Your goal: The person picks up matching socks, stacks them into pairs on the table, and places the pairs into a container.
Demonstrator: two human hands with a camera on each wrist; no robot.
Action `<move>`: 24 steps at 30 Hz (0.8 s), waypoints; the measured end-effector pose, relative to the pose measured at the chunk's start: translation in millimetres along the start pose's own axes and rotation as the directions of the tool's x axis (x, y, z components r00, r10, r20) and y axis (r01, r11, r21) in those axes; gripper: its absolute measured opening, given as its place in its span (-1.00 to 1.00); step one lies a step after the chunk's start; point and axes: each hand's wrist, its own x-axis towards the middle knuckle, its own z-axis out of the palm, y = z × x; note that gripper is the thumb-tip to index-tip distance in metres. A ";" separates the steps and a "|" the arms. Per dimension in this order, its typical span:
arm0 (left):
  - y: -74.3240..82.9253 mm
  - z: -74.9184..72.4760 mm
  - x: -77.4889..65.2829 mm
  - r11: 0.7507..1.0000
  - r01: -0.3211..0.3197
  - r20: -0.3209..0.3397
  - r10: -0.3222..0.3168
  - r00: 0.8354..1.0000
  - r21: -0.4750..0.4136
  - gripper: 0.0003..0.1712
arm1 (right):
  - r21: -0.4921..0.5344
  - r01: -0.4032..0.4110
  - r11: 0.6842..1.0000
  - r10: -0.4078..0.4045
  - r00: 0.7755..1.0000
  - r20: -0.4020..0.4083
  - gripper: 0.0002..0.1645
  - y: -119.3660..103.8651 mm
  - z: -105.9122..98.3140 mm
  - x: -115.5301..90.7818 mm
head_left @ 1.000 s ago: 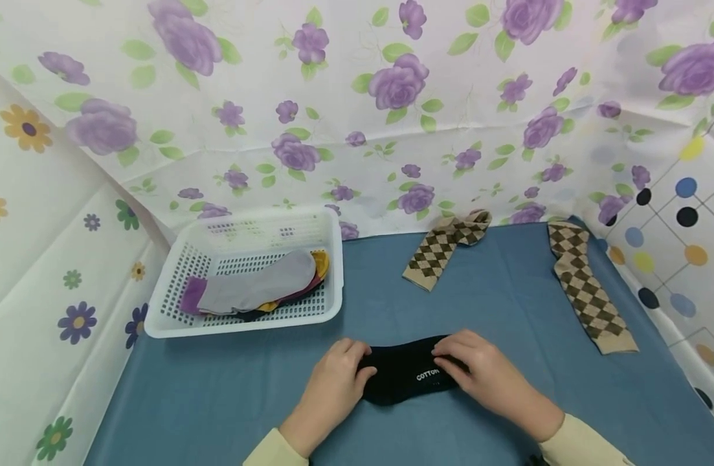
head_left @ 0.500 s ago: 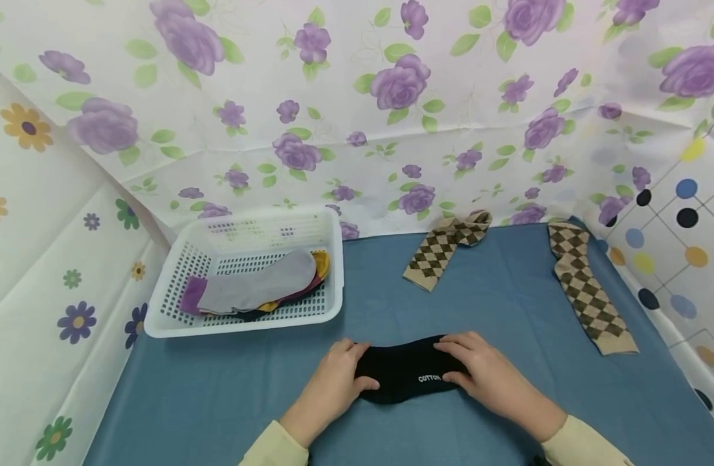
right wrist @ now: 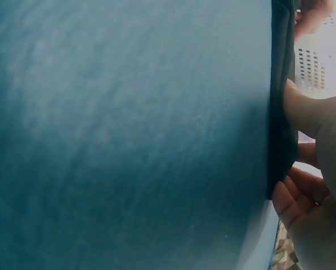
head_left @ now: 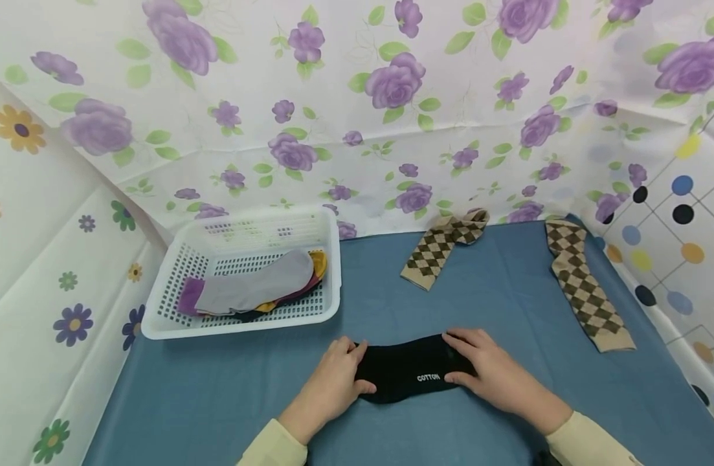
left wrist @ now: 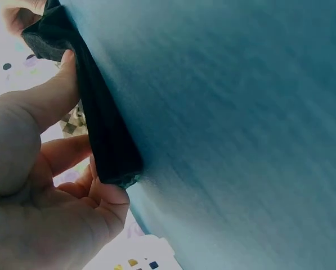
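A black sock (head_left: 400,369) with white "COTTON" lettering lies folded on the blue cloth (head_left: 217,401), in front of me. My left hand (head_left: 333,378) holds its left end, thumb at the near edge and fingers at the far edge. At the opposite end my right hand (head_left: 493,372) grips it likewise, thumb beside the lettering. In the left wrist view the sock (left wrist: 103,118) shows between the thumb and the curled fingers. The right wrist view shows the sock's dark side (right wrist: 281,124) against the thumb, fingertips at its end.
A white perforated basket (head_left: 240,329) at the back left holds a grey sock (head_left: 257,285) over purple, yellow and dark ones. Two brown argyle socks lie apart: one sock (head_left: 435,252) at the back, another sock (head_left: 586,285) at the right. Patterned sheets (head_left: 357,103) hang around.
My right hand has shifted slightly right and spread its fingers and thumb across the sock's right end. The left thumb has slid a little lower along the sock. The sock lies nearly the same.
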 end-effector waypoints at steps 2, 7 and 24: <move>0.0 -1.2 -0.9 1.000 -0.002 -0.009 0.002 1.000 -0.017 -0.16 | -0.016 0.005 1.000 -0.005 1.000 -0.002 -0.15 -0.8 0.1 0.3; 6.3 -2.6 -5.3 0.998 0.002 -0.126 -0.009 0.992 -0.058 -0.48 | -0.029 0.002 1.000 -0.004 0.998 -0.060 -0.29 -8.5 -4.5 0.5; 14.5 8.6 -0.1 0.992 0.127 -0.075 -0.127 0.989 -0.002 -0.44 | -0.127 -0.064 0.990 0.049 0.992 -0.120 -0.20 -28.4 -1.2 -4.9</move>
